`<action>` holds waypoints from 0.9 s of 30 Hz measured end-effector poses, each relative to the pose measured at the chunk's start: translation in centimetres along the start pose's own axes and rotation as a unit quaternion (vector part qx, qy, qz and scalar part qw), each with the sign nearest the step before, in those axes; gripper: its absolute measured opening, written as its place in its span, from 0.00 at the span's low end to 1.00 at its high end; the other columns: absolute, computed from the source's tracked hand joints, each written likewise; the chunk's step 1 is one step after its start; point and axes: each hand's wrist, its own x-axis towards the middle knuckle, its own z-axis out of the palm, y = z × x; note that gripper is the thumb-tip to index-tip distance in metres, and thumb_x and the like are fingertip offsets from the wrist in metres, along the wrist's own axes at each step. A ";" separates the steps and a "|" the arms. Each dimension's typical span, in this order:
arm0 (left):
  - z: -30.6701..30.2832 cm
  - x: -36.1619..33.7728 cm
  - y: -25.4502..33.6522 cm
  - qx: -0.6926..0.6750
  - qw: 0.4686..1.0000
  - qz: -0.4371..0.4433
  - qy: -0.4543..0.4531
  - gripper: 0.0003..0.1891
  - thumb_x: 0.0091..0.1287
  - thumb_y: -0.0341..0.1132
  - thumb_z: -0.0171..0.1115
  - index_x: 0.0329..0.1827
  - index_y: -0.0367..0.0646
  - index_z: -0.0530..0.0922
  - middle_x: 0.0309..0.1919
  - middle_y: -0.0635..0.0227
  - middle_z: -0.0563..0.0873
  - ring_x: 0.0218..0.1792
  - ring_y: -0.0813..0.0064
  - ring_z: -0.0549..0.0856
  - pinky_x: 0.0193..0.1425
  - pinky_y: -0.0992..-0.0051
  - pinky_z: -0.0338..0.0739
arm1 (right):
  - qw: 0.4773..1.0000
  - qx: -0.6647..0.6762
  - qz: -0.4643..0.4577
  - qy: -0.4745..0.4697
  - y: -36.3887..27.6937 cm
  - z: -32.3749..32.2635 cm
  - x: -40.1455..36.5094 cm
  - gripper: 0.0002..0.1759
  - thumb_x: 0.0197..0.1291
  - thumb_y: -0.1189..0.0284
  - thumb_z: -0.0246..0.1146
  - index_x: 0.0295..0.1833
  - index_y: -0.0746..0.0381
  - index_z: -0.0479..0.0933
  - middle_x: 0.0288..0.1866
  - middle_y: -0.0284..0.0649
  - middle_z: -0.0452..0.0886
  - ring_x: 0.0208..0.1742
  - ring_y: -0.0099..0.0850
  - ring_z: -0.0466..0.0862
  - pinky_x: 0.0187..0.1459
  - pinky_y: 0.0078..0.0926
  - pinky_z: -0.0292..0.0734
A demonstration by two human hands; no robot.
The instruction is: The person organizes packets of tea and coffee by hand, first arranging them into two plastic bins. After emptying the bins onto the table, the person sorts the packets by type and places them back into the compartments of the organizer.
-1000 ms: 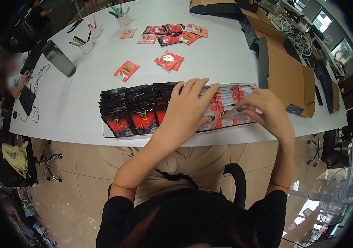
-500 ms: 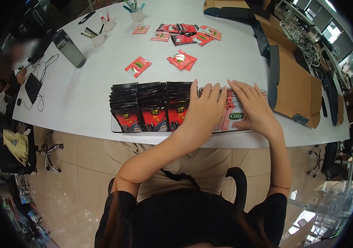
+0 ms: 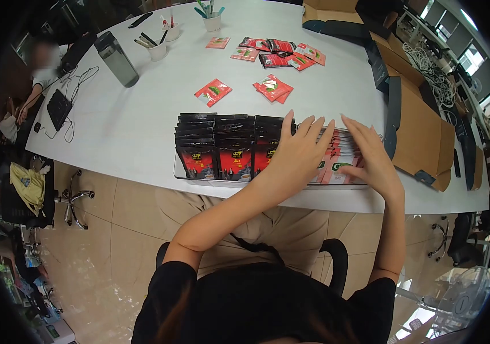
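A shallow clear-edged tray (image 3: pixel 190 179) lies at the table's near edge. Its left part holds rows of black-and-red coffee sachets (image 3: pixel 234 163), standing on edge and overlapping. Pink Cozy sachets (image 3: pixel 335 172) fill its right end. My left hand (image 3: pixel 298 152) rests over the tray between the black and pink rows, fingers spread and pointing forward. At the right end, my right hand (image 3: pixel 374 157) touches the pink sachets, its thumb held apart from the fingers. Neither hand shows a sachet gripped in it.
Loose sachets (image 3: pixel 276 53) lie farther back, with red ones (image 3: pixel 213 92) nearer. A bottle (image 3: pixel 116 59), pen cups (image 3: pixel 157 51) and a keyboard (image 3: pixel 59 109) are to the left. Open cardboard boxes (image 3: pixel 420 126) and white cables (image 3: pixel 431 71) are at right. A person (image 3: pixel 41 66) sits far left.
The whole view has shifted, so the table and tray appear farther right. My right thumb and fingers have moved slightly at the pink sachets; my left hand stays over the tray.
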 end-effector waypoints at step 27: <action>-14.1 -8.5 8.5 -0.815 0.437 0.355 0.138 0.21 0.75 0.50 0.49 0.57 0.44 0.77 0.51 0.54 0.78 0.56 0.49 0.76 0.64 0.54 0.72 | 0.657 -0.053 -0.525 0.539 -17.8 -16.4 -9.2 0.21 0.64 0.81 0.55 0.62 0.74 0.69 0.53 0.53 0.80 0.55 0.44 0.79 0.57 0.42 0.75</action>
